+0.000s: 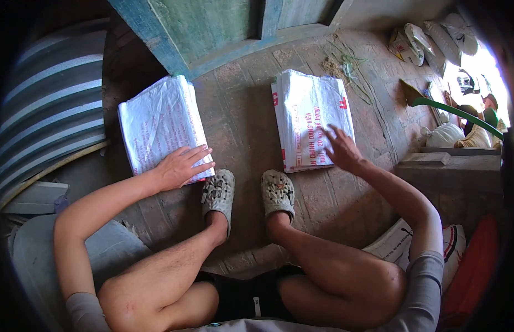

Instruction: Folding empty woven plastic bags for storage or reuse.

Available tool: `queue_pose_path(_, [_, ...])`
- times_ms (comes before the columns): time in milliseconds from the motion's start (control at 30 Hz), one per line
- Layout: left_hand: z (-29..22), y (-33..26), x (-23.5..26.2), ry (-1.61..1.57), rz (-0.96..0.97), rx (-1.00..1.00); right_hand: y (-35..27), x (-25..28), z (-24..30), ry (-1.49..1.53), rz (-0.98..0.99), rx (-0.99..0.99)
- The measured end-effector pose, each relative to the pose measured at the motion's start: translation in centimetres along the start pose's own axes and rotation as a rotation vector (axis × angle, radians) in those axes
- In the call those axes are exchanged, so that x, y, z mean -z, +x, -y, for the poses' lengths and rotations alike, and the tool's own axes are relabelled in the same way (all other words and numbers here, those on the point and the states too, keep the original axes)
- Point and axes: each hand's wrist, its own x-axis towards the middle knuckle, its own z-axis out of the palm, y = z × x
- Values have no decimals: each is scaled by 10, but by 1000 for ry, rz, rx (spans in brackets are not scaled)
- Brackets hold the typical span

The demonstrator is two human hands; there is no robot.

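Note:
Two stacks of folded white woven sacks lie on the brick floor in front of my feet. My left hand [180,166] rests flat, fingers spread, on the near corner of the left stack [157,122]. My right hand [341,148] lies with fingers apart on the near right part of the right stack [312,113], which carries red print. Neither hand grips anything. My grey clogs [248,193] stand between the two stacks.
A teal wooden door frame [212,39] rises behind the stacks. Corrugated metal sheet [47,110] stands at the left. Filled sacks [434,39] lean at the back right, with dry straw [345,66] near them. A stone step [445,166] and a white bag [400,243] sit at my right.

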Motion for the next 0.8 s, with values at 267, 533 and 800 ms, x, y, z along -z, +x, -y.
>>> queue_pose_path(267, [-1,-9,-1,134,-58,71,-17,8,68,78,144,496])
queue_pose_path(533, [2,-22,-6,135,-79,73,-19,15,71,66,181,506])
queue_pose_path(800, [10,-22,3,38,-114,30,-6,15,69,22,221,534])
